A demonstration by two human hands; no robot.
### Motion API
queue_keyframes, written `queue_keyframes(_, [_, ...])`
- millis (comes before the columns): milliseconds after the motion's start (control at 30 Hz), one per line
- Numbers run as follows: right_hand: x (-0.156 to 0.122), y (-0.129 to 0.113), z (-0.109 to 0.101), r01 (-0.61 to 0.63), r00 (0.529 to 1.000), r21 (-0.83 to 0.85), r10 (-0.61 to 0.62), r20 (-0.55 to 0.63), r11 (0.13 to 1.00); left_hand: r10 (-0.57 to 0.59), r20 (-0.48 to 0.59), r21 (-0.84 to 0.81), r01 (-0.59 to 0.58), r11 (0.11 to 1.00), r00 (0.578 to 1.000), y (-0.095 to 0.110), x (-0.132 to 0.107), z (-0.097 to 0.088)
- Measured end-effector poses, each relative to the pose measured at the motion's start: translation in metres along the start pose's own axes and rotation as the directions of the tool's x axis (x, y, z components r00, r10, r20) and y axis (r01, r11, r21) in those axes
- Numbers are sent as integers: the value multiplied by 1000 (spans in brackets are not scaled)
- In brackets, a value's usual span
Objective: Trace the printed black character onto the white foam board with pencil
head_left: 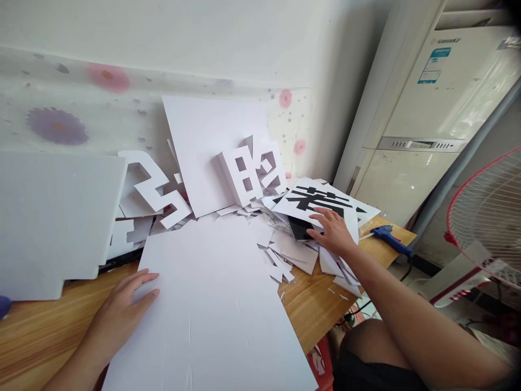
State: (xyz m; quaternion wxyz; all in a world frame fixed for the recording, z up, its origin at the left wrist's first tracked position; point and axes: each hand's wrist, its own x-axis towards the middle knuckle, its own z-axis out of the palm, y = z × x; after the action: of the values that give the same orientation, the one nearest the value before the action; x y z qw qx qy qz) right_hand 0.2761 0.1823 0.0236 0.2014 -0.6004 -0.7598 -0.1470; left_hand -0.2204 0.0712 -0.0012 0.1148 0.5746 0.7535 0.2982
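Observation:
My left hand [122,309] lies flat, fingers stretched, on the left edge of a large white foam board [211,309] that covers the wooden table [36,331]. My right hand [331,231] reaches to the right, fingers spread, and rests on a paper sheet printed with a black character [321,201] and a dark flat thing under it [299,228]. Neither hand grips anything.
Cut foam letters [244,174] and a white board [203,146] lean on the wall; scraps [285,260] litter the table. A big foam slab [52,217] stands at left. A blue glue gun [391,239] lies at the table's right edge. An air conditioner [431,119] and fan [488,217] stand right.

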Motion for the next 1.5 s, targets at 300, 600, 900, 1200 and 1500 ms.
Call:
queue_keyframes(300, [-6, 24, 7, -80, 990, -107, 91, 109, 991, -4, 32, -5, 4, 1000, 999, -11, 8, 2])
queue_keyframes(600, [-16, -3, -26, -108, 990, -169, 122, 76, 980, 34, 6, 0, -34, 999, 999, -8, 4, 2])
queue_keyframes(900, [-41, -57, -42, 114, 993, -114, -113, 19, 987, 63, -43, -16, -63, 998, 997, -3, 4, -3])
queue_keyframes(1200, [-46, -27, -42, -23, 993, -156, 4, -122, 987, -96, -29, -314, 83, 946, 995, 3, -1, -5])
queue_keyframes(1500, [-47, -22, -9, 216, 976, 64, -213, -48, 974, -269, 205, -670, 335, 662, 941, 22, -15, 3])
